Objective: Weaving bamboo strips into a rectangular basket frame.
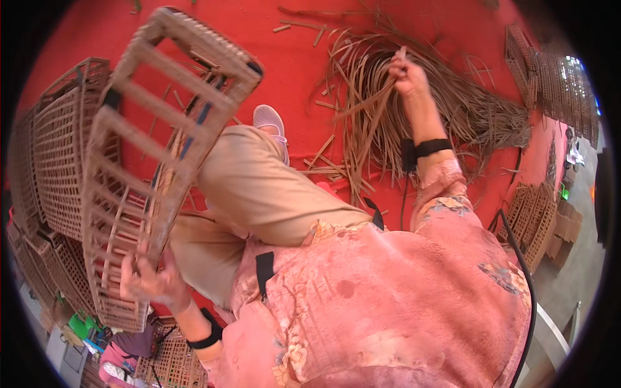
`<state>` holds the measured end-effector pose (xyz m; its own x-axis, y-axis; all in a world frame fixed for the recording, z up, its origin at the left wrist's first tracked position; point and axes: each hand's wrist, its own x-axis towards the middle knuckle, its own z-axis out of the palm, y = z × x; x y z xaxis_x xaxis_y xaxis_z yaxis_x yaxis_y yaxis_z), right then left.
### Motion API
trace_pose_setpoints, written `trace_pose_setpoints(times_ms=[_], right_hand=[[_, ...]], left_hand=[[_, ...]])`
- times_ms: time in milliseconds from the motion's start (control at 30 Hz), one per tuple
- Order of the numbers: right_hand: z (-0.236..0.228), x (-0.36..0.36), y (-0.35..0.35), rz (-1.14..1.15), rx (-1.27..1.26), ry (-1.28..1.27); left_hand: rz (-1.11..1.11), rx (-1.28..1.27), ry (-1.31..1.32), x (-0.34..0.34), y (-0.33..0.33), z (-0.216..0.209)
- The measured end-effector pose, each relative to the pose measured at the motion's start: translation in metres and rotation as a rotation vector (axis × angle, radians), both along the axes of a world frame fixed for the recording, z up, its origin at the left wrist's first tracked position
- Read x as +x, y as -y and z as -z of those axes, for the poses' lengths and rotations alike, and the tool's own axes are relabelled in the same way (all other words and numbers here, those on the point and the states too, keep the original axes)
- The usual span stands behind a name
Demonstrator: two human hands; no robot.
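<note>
A long, open-slatted woven basket (174, 71) stands tilted across my left leg, brown with dark and blue bands on its frame. My left hand (152, 279) grips its lower end, the fingers curled at the slats and slightly blurred. On the far right, my right hand (409, 76) is above a big tangled bundle of flat brown weaving strips (453, 97). Its fingers are pinched together on a strip (372, 102) that trails down to the left. Black bands circle both my wrists.
Finished-looking woven baskets (58, 149) are stacked at the left. More wickerwork (530, 216) stands at the right edge, with woven panels (563, 84) behind. Short strip offcuts (320, 152) lie scattered over the red ground sheet (304, 71). My shoe (268, 121) rests near the middle.
</note>
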<state>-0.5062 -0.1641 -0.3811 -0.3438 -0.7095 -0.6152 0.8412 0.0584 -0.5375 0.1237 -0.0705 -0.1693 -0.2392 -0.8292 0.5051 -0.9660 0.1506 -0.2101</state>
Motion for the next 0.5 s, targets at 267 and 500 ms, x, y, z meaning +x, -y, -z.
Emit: trace_pose_setpoints(times_ms=[267, 500], right_hand=[[-0.354, 0.127, 0.004, -0.543, -1.026, -0.22], [-0.452, 0.31, -0.047, -0.369, -1.265, -0.614]], left_hand=[[0.195, 0.101, -0.202, -0.006, 0.009, -0.022], [0.185, 0.041, -0.26, 0.02, -0.002, -0.038]])
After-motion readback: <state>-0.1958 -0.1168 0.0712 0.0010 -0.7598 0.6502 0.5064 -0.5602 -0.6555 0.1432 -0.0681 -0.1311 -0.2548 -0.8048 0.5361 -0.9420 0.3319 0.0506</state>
